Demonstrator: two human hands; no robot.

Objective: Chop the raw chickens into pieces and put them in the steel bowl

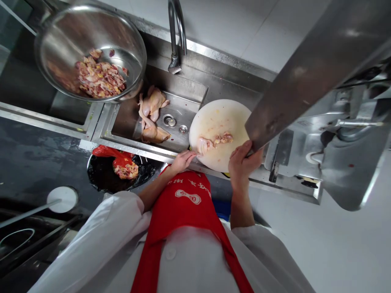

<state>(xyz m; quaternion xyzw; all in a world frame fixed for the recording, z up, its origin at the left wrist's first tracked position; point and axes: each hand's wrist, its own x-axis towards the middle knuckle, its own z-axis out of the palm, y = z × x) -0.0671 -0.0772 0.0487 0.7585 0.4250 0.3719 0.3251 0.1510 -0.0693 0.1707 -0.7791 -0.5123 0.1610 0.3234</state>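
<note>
1. Main thing was the poultry piece [205, 145], lying on the near-left part of the round white cutting board [220, 116]. Pale pinkish skin, limp and raw, with a thin end reaching the board's edge.
2. Left hand [183, 160] was right at the board's near-left edge, fingers together and pinched on that thin end.
3. Right hand [244, 160] was just off the board's near-right edge, wrapped tight around the handle of a big cleaver [293, 77]. Its wide, dull grey blade was up, slanting away past the board's right side.
4. A few chopped chunks [224, 138] sat in a short row near the middle of the board, just right of the piece. Redder than the skin, with some yellowish bits. The board had small reddish specks and a bit of smearing.
5. Left of the board was a metal sink [183, 108] with two larger pale pieces of poultry [153, 101] in it, smooth-skinned and pinkish yellow.
6. Further left of the board, a big steel bowl [62, 42] held a heap of cut-up meat [102, 77], dark red mixed with pale skin and yellow.
7. Right of the board, a second knife [284, 148] lay flat on the metal bench [236, 89].
8. Below and left of the board stood a bin [100, 175] lined with black plastic, a red bag [106, 152] inside it.
</note>
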